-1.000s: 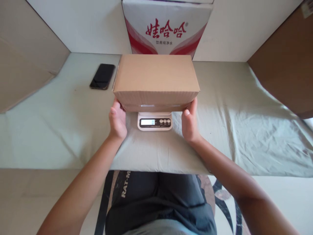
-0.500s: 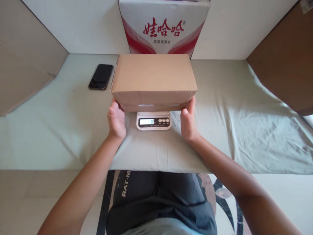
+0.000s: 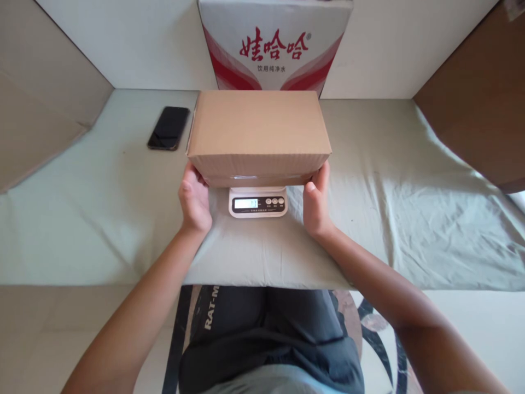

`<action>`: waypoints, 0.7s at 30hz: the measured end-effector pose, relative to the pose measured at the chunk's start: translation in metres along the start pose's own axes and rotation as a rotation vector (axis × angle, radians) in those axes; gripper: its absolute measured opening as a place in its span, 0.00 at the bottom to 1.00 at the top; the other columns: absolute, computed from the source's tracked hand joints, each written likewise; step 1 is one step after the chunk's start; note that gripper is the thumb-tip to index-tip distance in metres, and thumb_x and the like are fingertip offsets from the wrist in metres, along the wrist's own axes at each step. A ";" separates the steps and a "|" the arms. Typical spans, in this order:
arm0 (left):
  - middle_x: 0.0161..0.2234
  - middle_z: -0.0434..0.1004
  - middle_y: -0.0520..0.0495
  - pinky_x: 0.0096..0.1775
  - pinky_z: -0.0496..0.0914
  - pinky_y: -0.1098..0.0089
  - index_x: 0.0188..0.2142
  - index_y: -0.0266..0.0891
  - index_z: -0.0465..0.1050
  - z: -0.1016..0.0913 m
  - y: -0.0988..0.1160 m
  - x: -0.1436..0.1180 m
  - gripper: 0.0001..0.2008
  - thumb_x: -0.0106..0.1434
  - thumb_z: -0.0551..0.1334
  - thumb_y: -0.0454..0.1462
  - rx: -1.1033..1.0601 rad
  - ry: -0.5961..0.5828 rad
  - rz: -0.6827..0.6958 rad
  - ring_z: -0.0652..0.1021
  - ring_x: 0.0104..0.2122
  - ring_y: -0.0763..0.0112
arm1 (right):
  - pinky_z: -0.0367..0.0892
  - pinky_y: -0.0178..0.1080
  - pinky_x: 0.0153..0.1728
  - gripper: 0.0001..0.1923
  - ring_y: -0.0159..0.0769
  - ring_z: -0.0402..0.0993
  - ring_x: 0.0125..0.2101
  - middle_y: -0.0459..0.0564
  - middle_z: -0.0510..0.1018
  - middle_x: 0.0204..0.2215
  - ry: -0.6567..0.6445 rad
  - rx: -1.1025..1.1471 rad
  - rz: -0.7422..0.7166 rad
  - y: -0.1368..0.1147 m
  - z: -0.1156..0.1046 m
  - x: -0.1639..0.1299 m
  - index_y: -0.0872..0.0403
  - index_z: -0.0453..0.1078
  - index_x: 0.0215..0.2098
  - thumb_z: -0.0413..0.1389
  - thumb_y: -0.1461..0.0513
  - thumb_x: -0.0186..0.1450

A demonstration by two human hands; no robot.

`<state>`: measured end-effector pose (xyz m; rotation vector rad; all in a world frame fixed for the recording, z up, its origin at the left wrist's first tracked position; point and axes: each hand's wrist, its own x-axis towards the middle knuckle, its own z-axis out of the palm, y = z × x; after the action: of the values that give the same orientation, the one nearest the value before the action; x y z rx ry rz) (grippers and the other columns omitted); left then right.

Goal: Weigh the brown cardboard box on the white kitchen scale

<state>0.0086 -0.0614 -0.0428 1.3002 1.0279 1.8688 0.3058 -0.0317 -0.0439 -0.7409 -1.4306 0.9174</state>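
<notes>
Your left hand (image 3: 194, 201) and right hand (image 3: 316, 203) grip the cardboard box (image 3: 258, 134) by its ends, long axis crosswise, over the scale (image 3: 257, 203).

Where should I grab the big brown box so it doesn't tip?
Take the cardboard box at its two short ends, low near the bottom edge, one hand from each side, as the left hand and right hand do. It is long and wider than the scale.
</notes>
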 end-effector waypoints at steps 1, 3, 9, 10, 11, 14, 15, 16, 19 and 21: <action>0.72 0.87 0.35 0.78 0.79 0.32 0.71 0.62 0.87 0.000 -0.001 0.000 0.51 0.68 0.59 0.88 0.011 0.011 0.010 0.75 0.84 0.31 | 0.65 0.77 0.91 0.57 0.65 0.61 0.92 0.46 0.68 0.90 -0.002 0.002 0.000 0.001 0.000 0.000 0.24 0.52 0.89 0.57 0.19 0.71; 0.70 0.87 0.34 0.78 0.79 0.31 0.70 0.61 0.87 0.000 -0.002 -0.001 0.52 0.68 0.58 0.88 0.034 0.033 0.018 0.76 0.84 0.30 | 0.65 0.76 0.91 0.57 0.65 0.61 0.91 0.47 0.68 0.90 -0.003 0.009 -0.001 0.001 0.000 0.000 0.25 0.52 0.89 0.57 0.20 0.71; 0.77 0.83 0.42 0.86 0.71 0.34 0.76 0.66 0.83 -0.002 -0.003 -0.003 0.50 0.69 0.62 0.85 -0.023 -0.018 -0.008 0.70 0.87 0.34 | 0.64 0.76 0.92 0.57 0.66 0.58 0.93 0.47 0.66 0.91 0.031 -0.009 -0.005 -0.001 0.001 0.001 0.26 0.54 0.88 0.57 0.19 0.70; 0.79 0.82 0.44 0.87 0.69 0.36 0.76 0.68 0.83 -0.001 -0.002 -0.003 0.49 0.69 0.62 0.85 -0.026 -0.018 0.005 0.69 0.88 0.36 | 0.64 0.77 0.92 0.57 0.66 0.58 0.93 0.47 0.66 0.91 0.041 -0.012 -0.003 -0.003 0.002 0.001 0.26 0.55 0.88 0.57 0.19 0.70; 0.81 0.80 0.46 0.88 0.67 0.37 0.76 0.68 0.83 -0.001 -0.001 -0.002 0.49 0.70 0.61 0.85 -0.026 -0.014 0.020 0.68 0.89 0.37 | 0.63 0.77 0.93 0.56 0.66 0.57 0.93 0.47 0.66 0.91 0.053 -0.016 0.001 -0.005 0.001 0.002 0.26 0.56 0.88 0.57 0.19 0.70; 0.85 0.75 0.42 0.88 0.64 0.38 0.80 0.57 0.80 0.003 0.002 0.001 0.58 0.69 0.57 0.87 -0.024 0.024 0.062 0.66 0.90 0.35 | 0.60 0.79 0.93 0.55 0.67 0.56 0.94 0.45 0.66 0.91 0.101 -0.039 0.037 -0.013 0.000 0.003 0.24 0.59 0.88 0.56 0.18 0.71; 0.85 0.75 0.38 0.88 0.65 0.38 0.82 0.53 0.78 0.005 0.004 0.003 0.61 0.69 0.56 0.88 -0.024 0.041 0.066 0.67 0.89 0.33 | 0.59 0.80 0.94 0.55 0.68 0.55 0.94 0.45 0.66 0.91 0.118 -0.045 0.053 -0.015 -0.001 0.004 0.24 0.60 0.87 0.56 0.18 0.70; 0.86 0.74 0.36 0.87 0.66 0.38 0.83 0.49 0.77 0.006 0.005 0.004 0.64 0.68 0.55 0.89 -0.023 0.059 0.063 0.67 0.89 0.32 | 0.58 0.80 0.94 0.55 0.68 0.55 0.94 0.45 0.67 0.90 0.133 -0.048 0.069 -0.017 -0.002 0.005 0.24 0.61 0.87 0.55 0.17 0.70; 0.88 0.72 0.34 0.84 0.69 0.41 0.83 0.47 0.76 0.007 0.007 0.007 0.67 0.66 0.55 0.90 -0.019 0.092 0.028 0.69 0.88 0.32 | 0.57 0.82 0.93 0.56 0.70 0.54 0.95 0.46 0.68 0.89 0.158 -0.034 0.107 -0.022 -0.004 0.009 0.25 0.65 0.85 0.56 0.16 0.68; 0.88 0.71 0.34 0.84 0.70 0.42 0.82 0.47 0.77 0.007 0.008 0.009 0.67 0.66 0.55 0.90 -0.027 0.104 0.018 0.69 0.88 0.32 | 0.58 0.81 0.93 0.56 0.70 0.54 0.94 0.47 0.70 0.88 0.172 -0.024 0.122 -0.022 -0.006 0.011 0.26 0.67 0.84 0.58 0.16 0.66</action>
<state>0.0124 -0.0560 -0.0307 1.2111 1.0434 1.9745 0.3130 -0.0318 -0.0196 -0.9110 -1.2578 0.9088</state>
